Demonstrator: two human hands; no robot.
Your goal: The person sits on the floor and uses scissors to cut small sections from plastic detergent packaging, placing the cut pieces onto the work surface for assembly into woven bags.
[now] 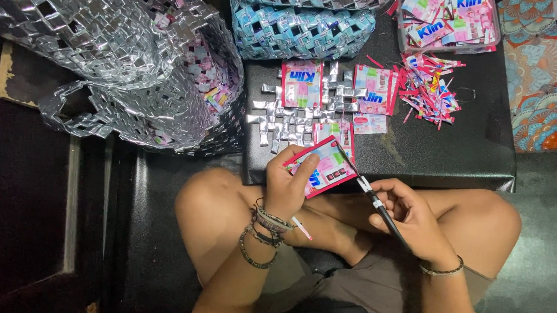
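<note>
The pink sachet wrapper [321,168], flat and glossy with a red border, is pinched at its near edge by the left hand [288,185], thumb on top. The right hand [409,214] is closed around a black craft knife [372,196], and its thin blade lies along the right edge of the wrapper. Both hands hang above the crossed legs, just before the front edge of the black counter [443,159]. Beyond the hands lies a woven silver foil mat [293,116] with more wrappers on it; to the right of it is bare counter, then a heap of cut strips [429,85]. Further away a clear tray [450,22] holds stacked wrappers. Left of the hands sits a big woven silver basket [125,59].
</note>
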